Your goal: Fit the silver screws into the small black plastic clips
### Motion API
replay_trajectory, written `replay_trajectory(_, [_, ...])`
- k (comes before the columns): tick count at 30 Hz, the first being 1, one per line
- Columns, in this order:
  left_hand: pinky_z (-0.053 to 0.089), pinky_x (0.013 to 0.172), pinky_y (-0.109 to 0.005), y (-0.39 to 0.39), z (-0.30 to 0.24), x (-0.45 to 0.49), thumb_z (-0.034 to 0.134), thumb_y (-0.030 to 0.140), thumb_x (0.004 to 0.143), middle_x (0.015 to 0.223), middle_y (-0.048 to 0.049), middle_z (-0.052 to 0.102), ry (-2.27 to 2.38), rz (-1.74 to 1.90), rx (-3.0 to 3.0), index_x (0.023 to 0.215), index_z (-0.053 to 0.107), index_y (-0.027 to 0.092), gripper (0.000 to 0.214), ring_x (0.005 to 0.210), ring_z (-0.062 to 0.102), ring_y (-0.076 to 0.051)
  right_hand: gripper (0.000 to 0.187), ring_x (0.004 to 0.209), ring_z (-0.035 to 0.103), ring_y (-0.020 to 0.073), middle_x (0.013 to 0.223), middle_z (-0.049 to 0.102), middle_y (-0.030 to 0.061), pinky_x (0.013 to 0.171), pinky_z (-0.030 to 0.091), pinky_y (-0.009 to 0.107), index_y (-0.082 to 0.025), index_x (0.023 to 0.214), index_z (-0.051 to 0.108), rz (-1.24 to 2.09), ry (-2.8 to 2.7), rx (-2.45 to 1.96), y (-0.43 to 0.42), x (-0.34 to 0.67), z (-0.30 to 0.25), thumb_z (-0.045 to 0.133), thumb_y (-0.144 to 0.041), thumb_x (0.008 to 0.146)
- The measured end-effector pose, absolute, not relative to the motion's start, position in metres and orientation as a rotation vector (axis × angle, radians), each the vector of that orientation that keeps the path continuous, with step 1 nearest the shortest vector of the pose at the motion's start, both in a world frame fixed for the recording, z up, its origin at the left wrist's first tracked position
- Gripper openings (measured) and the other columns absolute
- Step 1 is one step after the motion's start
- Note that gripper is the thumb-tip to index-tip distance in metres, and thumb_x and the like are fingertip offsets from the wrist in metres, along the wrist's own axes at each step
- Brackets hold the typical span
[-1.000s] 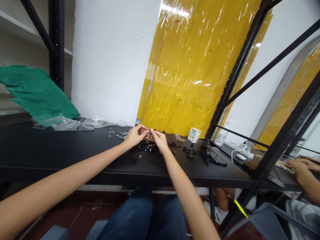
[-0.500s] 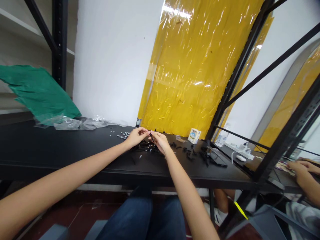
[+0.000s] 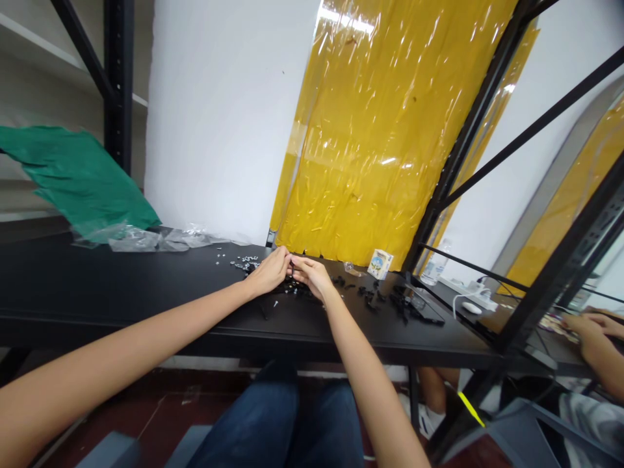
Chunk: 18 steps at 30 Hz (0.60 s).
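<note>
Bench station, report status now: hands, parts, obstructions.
Left hand and right hand fingertips together; any held piece hidden. Small black parts and silver fasteners loose on black table. Nothing seen blocking the hands.

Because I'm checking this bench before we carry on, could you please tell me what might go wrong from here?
The left hand and right hand are working right over the small black plastic parts, so a wrist could nudge some out of place. Any part dropped could be hard to spot against the black table top. The loose silver pieces near the left hand could also get knocked and scattered.
</note>
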<state>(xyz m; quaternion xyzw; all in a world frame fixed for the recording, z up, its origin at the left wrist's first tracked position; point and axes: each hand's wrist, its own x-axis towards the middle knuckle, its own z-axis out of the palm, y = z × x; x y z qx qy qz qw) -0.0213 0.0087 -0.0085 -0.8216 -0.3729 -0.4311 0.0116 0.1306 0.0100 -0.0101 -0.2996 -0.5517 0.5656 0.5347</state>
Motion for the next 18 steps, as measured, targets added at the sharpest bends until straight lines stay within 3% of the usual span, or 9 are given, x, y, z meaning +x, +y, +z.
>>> replay_trajectory(4, [0.040,0.069,-0.033,0.0077,-0.0090,-0.0201,0.022,0.024,0.093,0.078,-0.0057,0.047,-1.111,-1.215,-2.439,0.082,0.041,0.019,0.023,0.073,0.049,-0.020,0.024,0.068,0.067,0.0109,0.089,0.073,0.0040,0.062,0.053,0.018,-0.017,0.080,0.074,1.350,-1.266,-0.685,0.0098,0.1293,-0.0099,0.078,-0.027,0.058])
replay_trajectory(8, [0.040,0.066,-0.031,0.0075,-0.0098,-0.0205,0.022,0.023,0.093,0.074,-0.0049,0.047,-1.107,-1.147,-2.388,0.080,0.041,0.019,0.024,0.070,0.049,-0.019,0.027,0.062,0.064,0.0092,0.074,0.072,0.0024,0.061,0.052,0.018,-0.017,0.078,0.074,1.375,-1.293,-0.707,0.0088,0.1302,-0.0097,0.080,-0.030,0.056])
replay_trajectory(18, [0.037,0.060,-0.027,-0.0009,-0.0039,-0.0191,0.022,0.040,0.094,0.066,-0.0044,0.060,-1.342,-1.341,-2.444,0.076,0.053,0.019,0.042,0.065,0.059,-0.020,0.028,0.069,0.065,0.0095,0.081,0.072,0.0014,0.066,0.051,0.018,-0.019,0.079,0.074,1.359,-1.316,-0.660,0.0129,0.1285,-0.0120,0.080,-0.031,0.054])
